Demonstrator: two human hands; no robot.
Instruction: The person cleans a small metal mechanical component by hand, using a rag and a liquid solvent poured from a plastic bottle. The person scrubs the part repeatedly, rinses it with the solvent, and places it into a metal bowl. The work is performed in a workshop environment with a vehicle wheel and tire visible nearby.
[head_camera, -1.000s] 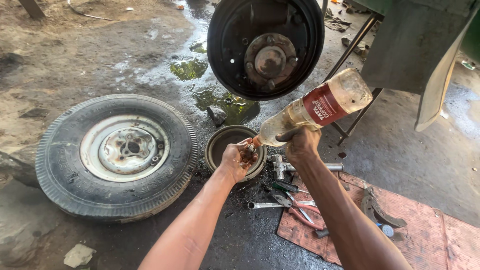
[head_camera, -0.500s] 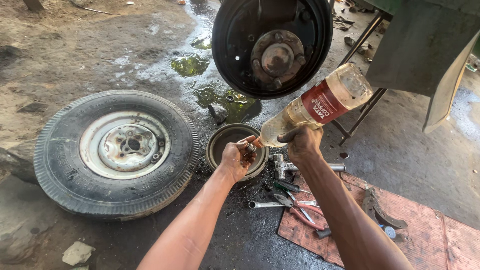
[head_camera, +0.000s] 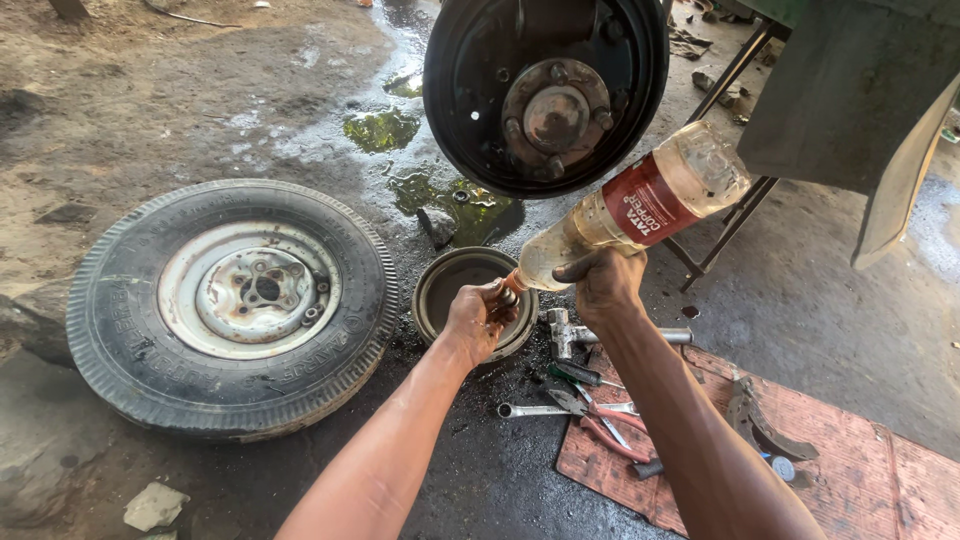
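Observation:
My right hand (head_camera: 603, 285) grips a clear plastic bottle (head_camera: 640, 205) with a red label, tipped mouth-down to the left. Brownish liquid sits near its neck. My left hand (head_camera: 478, 320) is closed around a small dark part right under the bottle's mouth; the part is mostly hidden by the fingers. Both hands hover over a round metal bowl (head_camera: 450, 285) on the wet ground. Above them hangs the vehicle's bare wheel hub with its dark backing plate (head_camera: 545, 95).
A removed wheel with tyre (head_camera: 235, 300) lies flat at the left. Pliers, a spanner and other tools (head_camera: 590, 405) lie by a reddish mat (head_camera: 850, 470) at the right. A metal stand (head_camera: 735, 215) holds the vehicle. Oily puddles (head_camera: 385, 130) spread behind the bowl.
The hands and bottle keep the same pose over the bowl. The view has shifted slightly, so the hub sits a little higher and further right.

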